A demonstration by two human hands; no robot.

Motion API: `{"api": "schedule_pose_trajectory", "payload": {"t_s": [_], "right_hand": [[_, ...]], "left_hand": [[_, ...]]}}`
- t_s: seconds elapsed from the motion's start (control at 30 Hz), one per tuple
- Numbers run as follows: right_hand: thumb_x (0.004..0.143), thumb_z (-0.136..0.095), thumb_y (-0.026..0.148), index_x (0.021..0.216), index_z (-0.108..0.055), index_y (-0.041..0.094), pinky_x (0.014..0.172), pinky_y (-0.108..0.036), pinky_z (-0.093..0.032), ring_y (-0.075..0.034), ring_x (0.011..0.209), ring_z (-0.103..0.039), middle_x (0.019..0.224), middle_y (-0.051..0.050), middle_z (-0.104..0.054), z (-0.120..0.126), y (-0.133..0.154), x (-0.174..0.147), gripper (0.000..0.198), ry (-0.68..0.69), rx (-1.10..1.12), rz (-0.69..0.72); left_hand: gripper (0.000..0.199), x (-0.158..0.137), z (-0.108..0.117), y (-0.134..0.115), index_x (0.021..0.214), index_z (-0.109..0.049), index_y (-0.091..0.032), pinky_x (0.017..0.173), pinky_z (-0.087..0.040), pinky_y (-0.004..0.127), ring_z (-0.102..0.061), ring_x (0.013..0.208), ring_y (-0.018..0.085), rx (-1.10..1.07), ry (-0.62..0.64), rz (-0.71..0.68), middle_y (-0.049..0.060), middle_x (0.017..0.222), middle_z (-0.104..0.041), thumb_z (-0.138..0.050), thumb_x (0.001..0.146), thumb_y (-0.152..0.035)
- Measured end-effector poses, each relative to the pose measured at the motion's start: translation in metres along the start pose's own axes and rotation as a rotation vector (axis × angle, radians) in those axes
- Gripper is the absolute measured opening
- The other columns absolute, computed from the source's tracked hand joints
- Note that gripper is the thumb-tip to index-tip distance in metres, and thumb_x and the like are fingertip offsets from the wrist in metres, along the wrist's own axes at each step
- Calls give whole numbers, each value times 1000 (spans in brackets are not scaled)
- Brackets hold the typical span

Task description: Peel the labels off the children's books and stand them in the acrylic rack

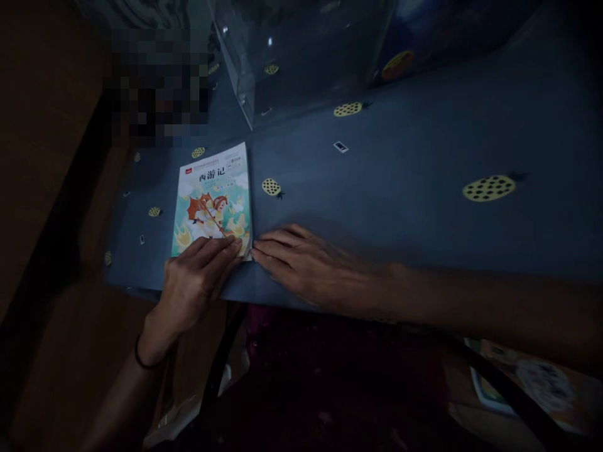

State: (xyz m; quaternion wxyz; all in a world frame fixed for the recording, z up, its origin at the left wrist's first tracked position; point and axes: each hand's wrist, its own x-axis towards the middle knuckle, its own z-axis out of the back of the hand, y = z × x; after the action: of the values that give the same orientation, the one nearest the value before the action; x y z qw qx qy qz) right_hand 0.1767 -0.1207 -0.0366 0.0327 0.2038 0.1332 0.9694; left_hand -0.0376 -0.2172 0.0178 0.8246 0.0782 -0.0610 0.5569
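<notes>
A thin illustrated book (214, 201) lies closed on the table near its front left edge, cover up, with black Chinese characters and a cartoon figure. My left hand (200, 270) rests over the lower part of the cover, its fingers stretched out and hiding the bottom of the picture. A dark band circles the left wrist. Just right of the book, my right hand (301, 260) lies flat on the table, fingers extended. Its fingertips touch or nearly touch the book's lower right corner; I cannot tell which.
A blue tablecloth (400, 182) printed with yellow pineapples covers the table. At the back stands a clear plastic panel (238, 81), with a dark blue object (424, 44) to its right. Below the table's front edge, at lower right, is another colourful book or box (541, 383).
</notes>
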Motion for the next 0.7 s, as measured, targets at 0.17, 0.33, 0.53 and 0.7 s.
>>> {"api": "schedule_pose_trajectory", "payload": {"t_s": [0.17,0.33,0.53,0.7], "right_hand": [[99,-37,6,127,-58,5,95,-45,-48,-27,113,-57,123,-18,-66,1,-1,0,35,10,15,-2],[98,-41,7,126,-59,8,93,-46,-47,-27,114,-56,121,-17,-67,-5,-2,1,33,-5,27,-9],[96,-46,7,121,-63,9,94,-44,-45,-26,111,-56,122,-15,-67,-4,-1,-1,29,-13,34,-13],[98,-44,5,126,-59,5,91,-42,-45,-25,106,-54,116,-15,-67,-3,1,0,32,-24,34,-11]], "left_hand": [[26,-1,0,0,117,-71,-18,75,-60,36,-71,93,23,12,5,-10,9,113,-77,-50,104,-26],[25,-1,-1,1,116,-70,-17,73,-59,34,-70,92,22,23,-25,-40,9,112,-77,-50,104,-26],[23,0,-1,1,116,-69,-16,72,-58,33,-70,91,22,25,-36,-65,9,111,-77,-51,103,-23],[23,0,-1,1,116,-68,-15,73,-59,34,-70,93,23,25,-46,-74,10,112,-77,-51,103,-23]]}}
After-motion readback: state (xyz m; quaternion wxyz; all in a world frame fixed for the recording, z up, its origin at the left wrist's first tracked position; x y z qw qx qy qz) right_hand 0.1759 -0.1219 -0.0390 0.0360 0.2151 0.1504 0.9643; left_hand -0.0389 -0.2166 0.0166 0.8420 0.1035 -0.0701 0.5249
